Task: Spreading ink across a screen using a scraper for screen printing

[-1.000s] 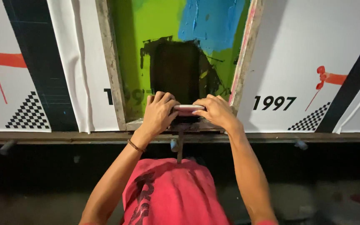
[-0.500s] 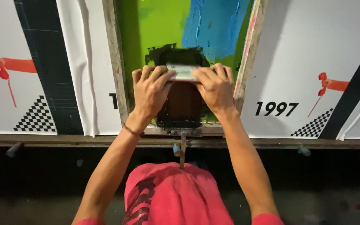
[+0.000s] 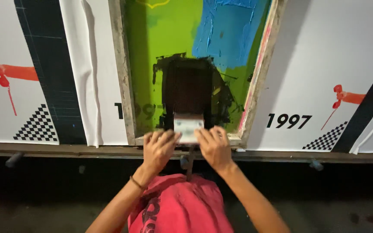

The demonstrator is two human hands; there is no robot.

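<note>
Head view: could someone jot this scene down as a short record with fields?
Left hand: left hand grips the pale flat squeegee
Right hand: right hand grips the same squeegee
Squeegee place: near edge of the wooden-framed printing screen
Screen surface: green and blue coating, with a black ink patch
Beside the frame: white printed fabric panels
Wrist: thin bracelet, left

Green-blue screen (image 3: pixel 169 47), seemingly black ink (image 3: pixel 191 86)

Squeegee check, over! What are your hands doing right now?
Left hand and right hand both gripping squeegee. Squeegee at near edge of screen frame, black ink above it. Nothing blocking.
</note>
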